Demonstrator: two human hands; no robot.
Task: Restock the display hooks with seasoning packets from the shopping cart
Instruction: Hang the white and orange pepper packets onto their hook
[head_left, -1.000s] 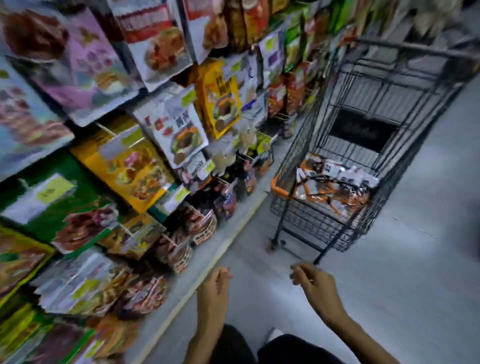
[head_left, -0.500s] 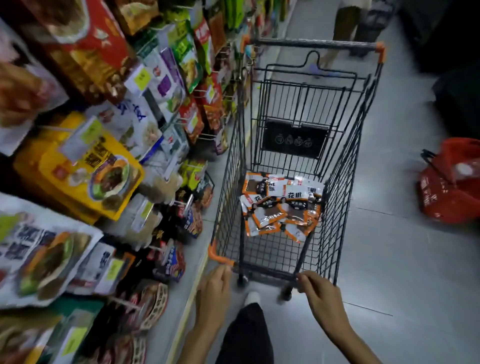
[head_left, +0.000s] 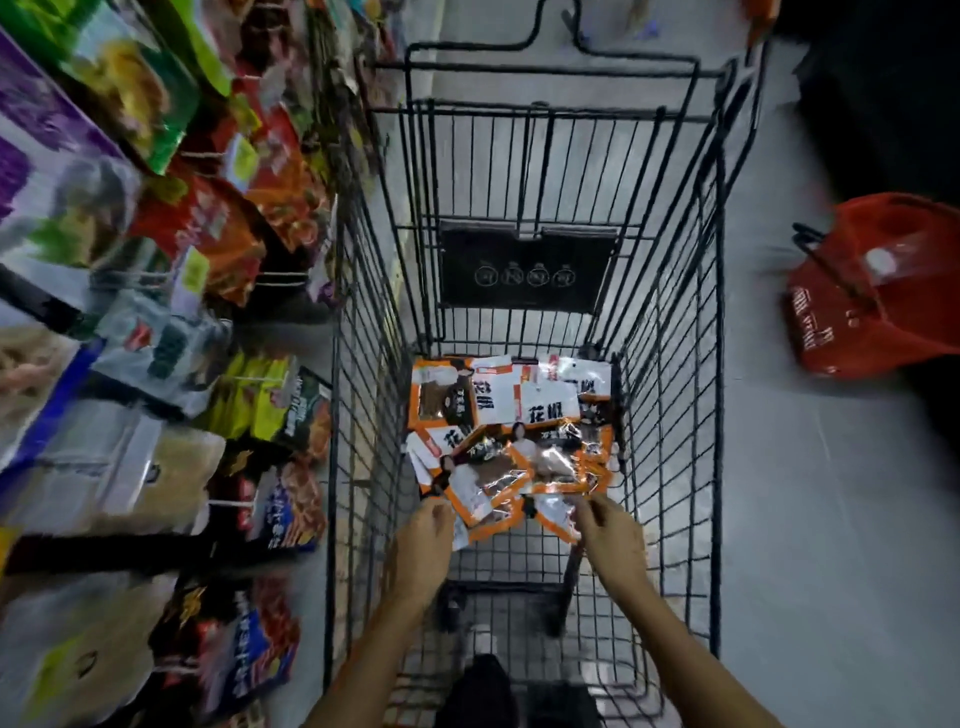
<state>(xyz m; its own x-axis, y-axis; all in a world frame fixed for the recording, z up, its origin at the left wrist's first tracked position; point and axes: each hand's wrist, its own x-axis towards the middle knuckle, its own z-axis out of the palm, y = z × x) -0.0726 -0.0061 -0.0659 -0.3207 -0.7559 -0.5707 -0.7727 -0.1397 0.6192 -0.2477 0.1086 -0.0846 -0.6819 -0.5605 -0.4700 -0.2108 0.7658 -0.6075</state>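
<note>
Reaching down into the shopping cart, the left hand and the right hand are both meeting the near edge of the heap of seasoning packets. The left hand's fingers are curling over a packet corner, and the right hand's thumb and forefinger are lying close together at an orange rim. The blur is hiding whether either hand is really pinching a packet, so I cannot tell. The packets are lying loose and overlapping on the wire floor of the cart. They are flat, glossy plastic pouches with orange borders, clear windows showing brown content, and white labels with the black characters 花椒. The cart is made of thin black wire in a grid, and on its far wall a black plaque is showing four small round white icons. Along the left side, many shiny packets are hanging on the display hooks, in red, green, purple and yellow; their writing is too blurred to read. On the grey floor at the right, a red basket of plastic is lying tilted, with white writing which I cannot read.
</note>
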